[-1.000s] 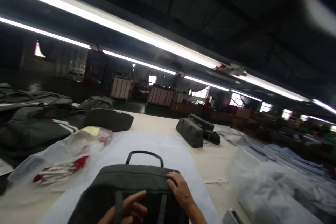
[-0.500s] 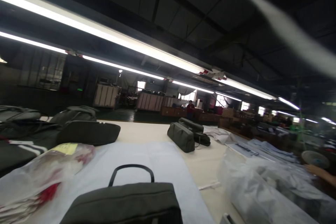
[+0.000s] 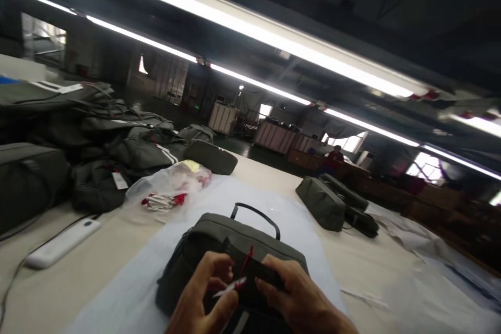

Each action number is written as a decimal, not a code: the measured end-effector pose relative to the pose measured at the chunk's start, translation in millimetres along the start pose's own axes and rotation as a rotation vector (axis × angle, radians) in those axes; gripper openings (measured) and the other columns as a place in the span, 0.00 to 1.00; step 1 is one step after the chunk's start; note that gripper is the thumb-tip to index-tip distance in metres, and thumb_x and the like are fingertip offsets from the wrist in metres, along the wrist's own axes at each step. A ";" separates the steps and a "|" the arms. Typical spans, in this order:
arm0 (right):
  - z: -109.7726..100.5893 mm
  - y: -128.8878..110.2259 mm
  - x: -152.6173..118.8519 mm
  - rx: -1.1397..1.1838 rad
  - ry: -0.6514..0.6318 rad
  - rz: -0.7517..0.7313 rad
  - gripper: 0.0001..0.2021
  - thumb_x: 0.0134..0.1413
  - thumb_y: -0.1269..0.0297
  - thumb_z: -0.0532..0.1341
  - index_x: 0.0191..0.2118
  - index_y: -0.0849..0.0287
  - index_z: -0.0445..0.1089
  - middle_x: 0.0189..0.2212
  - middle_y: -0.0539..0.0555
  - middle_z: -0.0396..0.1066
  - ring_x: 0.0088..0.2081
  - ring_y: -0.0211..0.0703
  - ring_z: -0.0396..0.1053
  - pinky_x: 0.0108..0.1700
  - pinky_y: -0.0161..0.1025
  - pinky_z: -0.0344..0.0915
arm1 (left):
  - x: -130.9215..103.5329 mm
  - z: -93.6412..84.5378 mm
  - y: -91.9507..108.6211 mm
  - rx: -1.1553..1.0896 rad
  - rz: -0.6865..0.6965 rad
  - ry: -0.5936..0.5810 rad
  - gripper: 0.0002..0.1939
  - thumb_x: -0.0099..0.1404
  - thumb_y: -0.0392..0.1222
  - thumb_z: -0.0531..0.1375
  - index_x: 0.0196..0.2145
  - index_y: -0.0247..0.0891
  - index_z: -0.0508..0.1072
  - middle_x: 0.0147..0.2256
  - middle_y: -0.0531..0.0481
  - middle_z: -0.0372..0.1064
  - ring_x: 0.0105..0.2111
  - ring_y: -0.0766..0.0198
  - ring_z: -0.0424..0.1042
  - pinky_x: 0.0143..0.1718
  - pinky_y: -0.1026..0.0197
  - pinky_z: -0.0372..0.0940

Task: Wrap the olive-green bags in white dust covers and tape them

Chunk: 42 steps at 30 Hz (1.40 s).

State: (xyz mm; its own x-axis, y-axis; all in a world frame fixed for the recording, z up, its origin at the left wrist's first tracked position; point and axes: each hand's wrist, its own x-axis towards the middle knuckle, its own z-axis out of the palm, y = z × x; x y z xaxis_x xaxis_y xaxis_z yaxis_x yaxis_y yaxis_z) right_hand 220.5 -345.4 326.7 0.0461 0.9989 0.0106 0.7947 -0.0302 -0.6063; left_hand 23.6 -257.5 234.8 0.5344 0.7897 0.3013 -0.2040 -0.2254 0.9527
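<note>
A dark olive fabric bag (image 3: 203, 229) stands upright on the white sheet, its black carry handle (image 3: 258, 211) arching up at the far side. My left hand (image 3: 207, 292) is at the near face of the bag, fingers curled around a small white tag (image 3: 230, 287). A red string (image 3: 246, 263) loops from the tag up to a dark strap on the bag. On the right, my right hand (image 3: 301, 295) pinches the dark strap (image 3: 270, 274) between thumb and fingers. The bag's lower front is partly hidden by both hands.
Dark bags (image 3: 136, 146) are piled at left. Near them lie a clear plastic bag (image 3: 168, 185) of red-stringed tags and a white power strip (image 3: 64, 242) with a cord. Several smaller bags (image 3: 323, 203) stand at right, beside crumpled plastic (image 3: 426, 292). A person (image 3: 334, 159) is far back.
The view has turned left and down, showing more of the bag pile and the power strip. Both my hands have come into view at the bag, with the tag and red string.
</note>
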 end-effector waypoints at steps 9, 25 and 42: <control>6.1 14.0 16.8 -0.091 -0.105 -0.112 0.14 0.57 0.50 0.56 0.31 0.57 0.65 0.25 0.47 0.67 0.26 0.36 0.60 0.30 0.33 0.55 | 25.2 22.3 -16.2 0.083 0.284 0.116 0.25 0.63 0.45 0.61 0.58 0.51 0.63 0.62 0.44 0.55 0.58 0.50 0.62 0.55 0.52 0.65; 3.4 20.9 22.4 0.095 -0.027 -0.168 0.11 0.45 0.54 0.66 0.30 0.57 0.75 0.23 0.49 0.71 0.24 0.36 0.63 0.27 0.31 0.59 | 90.5 -42.9 -21.9 -0.130 -0.228 -0.409 0.24 0.49 0.35 0.58 0.46 0.38 0.71 0.26 0.56 0.69 0.23 0.68 0.65 0.25 0.67 0.59; -3.7 76.1 45.6 0.437 0.892 0.125 0.26 0.46 0.44 0.66 0.47 0.57 0.71 0.32 0.51 0.71 0.29 0.40 0.68 0.33 0.36 0.68 | 174.6 -91.6 -57.7 0.530 -0.122 -0.457 0.29 0.53 0.49 0.61 0.53 0.44 0.69 0.53 0.50 0.69 0.53 0.54 0.67 0.53 0.60 0.60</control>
State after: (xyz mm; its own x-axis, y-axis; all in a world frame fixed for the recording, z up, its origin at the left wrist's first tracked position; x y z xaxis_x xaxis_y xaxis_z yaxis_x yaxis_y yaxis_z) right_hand 285.3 -302.3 284.0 0.6938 0.5913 0.4111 0.4692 0.0619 -0.8809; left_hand 53.6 -54.4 228.7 0.8423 0.5348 0.0674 0.2439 -0.4896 0.8371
